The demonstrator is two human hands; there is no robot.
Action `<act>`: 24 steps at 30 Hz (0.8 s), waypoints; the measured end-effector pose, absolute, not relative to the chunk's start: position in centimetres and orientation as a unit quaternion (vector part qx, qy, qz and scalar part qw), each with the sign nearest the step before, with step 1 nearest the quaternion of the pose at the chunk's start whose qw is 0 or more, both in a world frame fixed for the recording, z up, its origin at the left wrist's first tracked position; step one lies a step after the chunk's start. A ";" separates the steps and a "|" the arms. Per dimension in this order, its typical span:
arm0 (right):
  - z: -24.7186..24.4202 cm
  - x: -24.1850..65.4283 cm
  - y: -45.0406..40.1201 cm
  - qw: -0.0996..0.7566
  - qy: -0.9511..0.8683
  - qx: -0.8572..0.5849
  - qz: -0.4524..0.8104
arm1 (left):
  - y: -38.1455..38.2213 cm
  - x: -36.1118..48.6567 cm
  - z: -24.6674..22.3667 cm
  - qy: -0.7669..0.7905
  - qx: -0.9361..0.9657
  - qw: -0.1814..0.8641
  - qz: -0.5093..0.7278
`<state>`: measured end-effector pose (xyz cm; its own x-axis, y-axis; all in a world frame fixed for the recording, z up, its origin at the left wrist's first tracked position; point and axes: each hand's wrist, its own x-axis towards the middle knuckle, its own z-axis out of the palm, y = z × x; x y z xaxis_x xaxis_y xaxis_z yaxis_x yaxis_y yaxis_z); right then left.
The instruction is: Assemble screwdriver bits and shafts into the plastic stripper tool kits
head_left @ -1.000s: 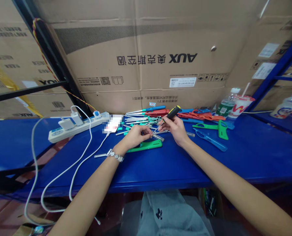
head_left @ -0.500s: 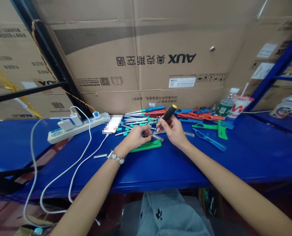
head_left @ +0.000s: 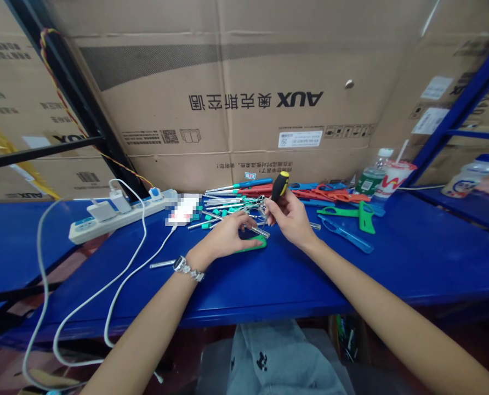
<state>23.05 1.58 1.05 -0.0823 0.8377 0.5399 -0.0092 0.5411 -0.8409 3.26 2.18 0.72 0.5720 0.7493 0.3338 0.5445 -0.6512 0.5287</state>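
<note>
My right hand (head_left: 289, 219) is closed round a black and yellow screwdriver (head_left: 279, 185), whose handle points up and whose shaft slants down toward the metal rod. A thin metal rod (head_left: 261, 232) lies under my left hand (head_left: 228, 235), close to the screwdriver's lower end. The left thumb is spread from the fingers and reaches over a green plastic casing (head_left: 256, 243). Behind the hands is a pile of metal rods with teal ends (head_left: 223, 211). Whether the left fingertips touch the rod is hard to tell.
Red plastic parts (head_left: 330, 193), a green casing (head_left: 366, 217) and a blue translucent casing (head_left: 347, 235) lie at the right. A bottle (head_left: 370, 178) and a cup (head_left: 394, 180) stand behind them. A power strip (head_left: 117, 216) with white cables is at the left.
My left thumb and fingers have spread apart, and the thumb has come down over the green casing. The screwdriver stands more upright in my right hand. The view has shifted slightly.
</note>
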 end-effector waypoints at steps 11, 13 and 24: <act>0.4 23.0 1.4 0.571 -0.674 -0.313 0.350 | 2.2 3.3 0.8 0.382 0.887 0.150 0.214; 0.3 23.0 1.5 0.566 -0.679 -0.315 0.344 | 2.3 3.2 0.8 0.383 0.888 0.148 0.208; 0.2 22.7 1.6 0.560 -0.681 -0.318 0.349 | 2.7 3.1 0.3 0.383 0.889 0.140 0.210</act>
